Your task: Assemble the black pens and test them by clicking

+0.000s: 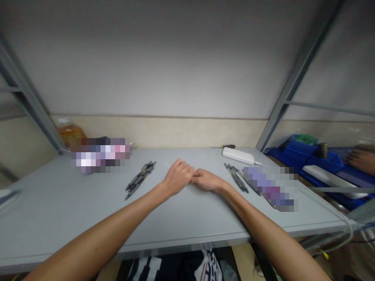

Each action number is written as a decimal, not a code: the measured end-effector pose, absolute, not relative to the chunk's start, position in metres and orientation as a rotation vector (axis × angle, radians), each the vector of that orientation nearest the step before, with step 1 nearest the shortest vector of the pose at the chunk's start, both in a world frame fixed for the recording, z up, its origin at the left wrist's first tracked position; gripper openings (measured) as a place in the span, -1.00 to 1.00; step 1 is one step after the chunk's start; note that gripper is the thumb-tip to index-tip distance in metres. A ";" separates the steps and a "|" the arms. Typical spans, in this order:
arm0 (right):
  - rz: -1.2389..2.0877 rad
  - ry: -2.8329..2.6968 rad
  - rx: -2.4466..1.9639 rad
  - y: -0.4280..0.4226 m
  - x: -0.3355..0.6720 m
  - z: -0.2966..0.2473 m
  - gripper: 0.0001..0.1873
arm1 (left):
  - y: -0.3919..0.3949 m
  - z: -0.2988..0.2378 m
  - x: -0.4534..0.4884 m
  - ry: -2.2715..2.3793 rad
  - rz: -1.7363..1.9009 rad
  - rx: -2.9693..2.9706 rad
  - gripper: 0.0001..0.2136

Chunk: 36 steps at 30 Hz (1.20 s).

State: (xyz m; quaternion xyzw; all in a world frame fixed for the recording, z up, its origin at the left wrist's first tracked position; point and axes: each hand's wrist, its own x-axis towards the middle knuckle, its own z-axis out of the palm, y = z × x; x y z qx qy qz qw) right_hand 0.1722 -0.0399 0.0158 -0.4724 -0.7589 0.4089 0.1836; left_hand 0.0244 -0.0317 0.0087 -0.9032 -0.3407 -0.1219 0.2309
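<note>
My left hand (178, 176) and my right hand (207, 180) meet over the middle of the grey table (178, 222). Both are closed, fingertips touching or nearly so. Whatever they pinch is hidden behind the fingers. To the left of my left hand lies a bunch of dark pens (141, 179), side by side and slanted. On the other side, a smaller group of similar dark pens (236, 177) lies near my right hand, slanting the opposite way.
A white power strip (238, 155) and a screwdriver (229, 146) lie at the back right. Pixelated patches hide items on both sides. A bottle of orange liquid (69, 132) stands back left. Beyond the right frame post are blue bins (301, 150) and another person's hand (361, 158).
</note>
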 end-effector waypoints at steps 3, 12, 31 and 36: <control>0.748 -2.305 -1.367 -0.042 0.165 0.013 -0.69 | -0.030 0.005 0.024 -1.057 -0.298 -2.524 -0.81; -0.197 -2.484 -1.740 -0.047 0.157 0.007 -0.64 | -0.032 0.001 0.028 -1.543 -0.303 -2.532 -0.80; -0.230 -2.455 -1.807 -0.037 0.184 0.018 -0.67 | -0.016 0.000 0.006 -1.214 -0.909 -2.922 -0.69; -0.084 -2.401 -1.689 -0.034 0.192 0.020 -0.55 | -0.015 0.005 0.002 -1.219 -1.318 -2.960 -0.82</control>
